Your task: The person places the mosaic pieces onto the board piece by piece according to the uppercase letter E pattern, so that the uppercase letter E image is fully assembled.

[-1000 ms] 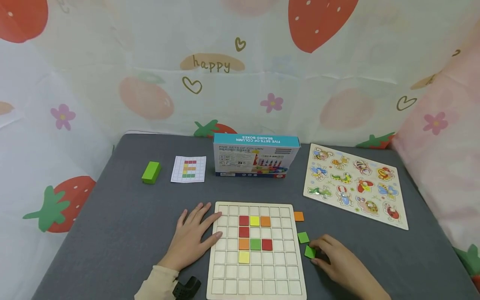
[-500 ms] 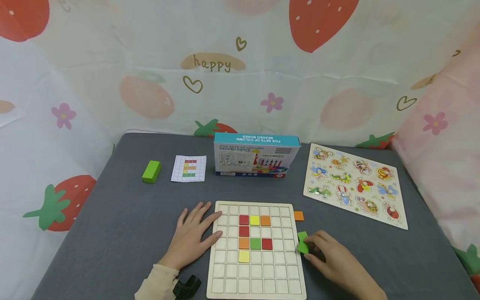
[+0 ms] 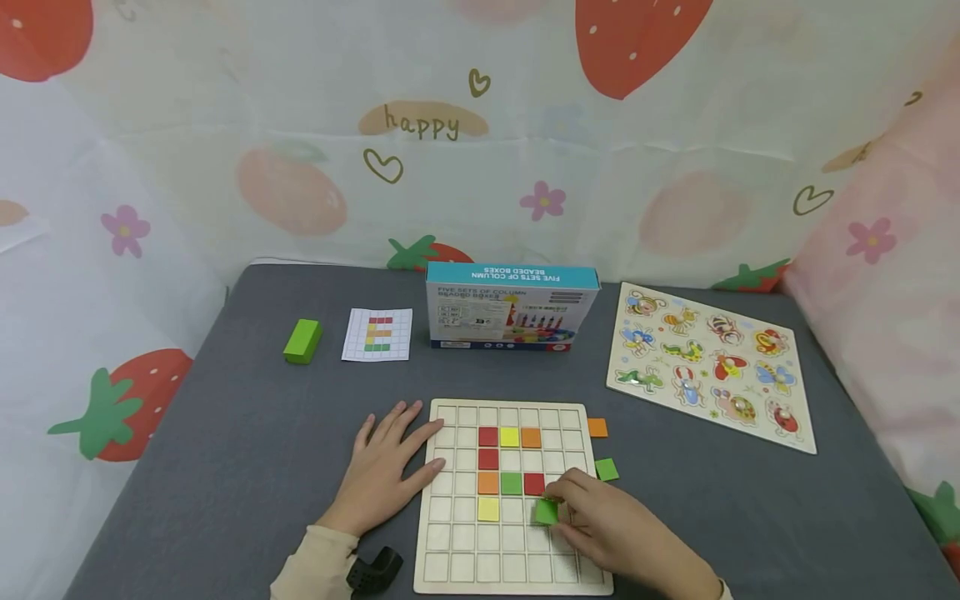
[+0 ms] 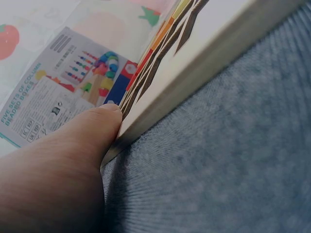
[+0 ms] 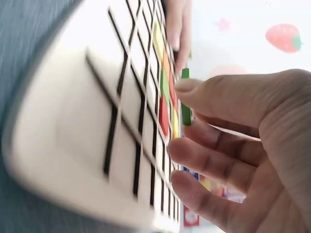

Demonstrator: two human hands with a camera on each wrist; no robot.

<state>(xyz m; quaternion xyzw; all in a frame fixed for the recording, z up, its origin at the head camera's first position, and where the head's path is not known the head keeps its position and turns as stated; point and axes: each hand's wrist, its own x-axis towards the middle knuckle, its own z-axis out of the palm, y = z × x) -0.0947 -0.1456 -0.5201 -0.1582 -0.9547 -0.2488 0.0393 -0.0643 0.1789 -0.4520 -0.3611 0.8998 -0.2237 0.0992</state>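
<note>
A pale grid board (image 3: pixel 487 569) lies at the front of the table, with red, yellow, orange and green square tiles set in several cells. My right hand (image 3: pixel 611 521) pinches a green tile (image 3: pixel 545 512) between thumb and fingers, over the cells just below the red tile (image 3: pixel 534 483) in the head view. From the right wrist, that tile (image 5: pixel 186 114) appears as a thin green edge behind the thumb. Along the board's left edge, my left hand (image 3: pixel 386 475) lies spread, thumb and index fingertip at the rim. The left wrist view shows its thumb (image 4: pixel 92 126) against the board's side.
Right of the board lie a loose green tile (image 3: pixel 607 469) and an orange tile (image 3: pixel 597 427). Behind it stand a bead-toy box (image 3: pixel 510 308), a printed pattern card (image 3: pixel 377 335) and a green block (image 3: pixel 302 342). An insect puzzle board (image 3: pixel 708 367) lies back right.
My right hand has pinched one of the two green tiles beside the board and carried it left over the grid. The left hand stays in place.
</note>
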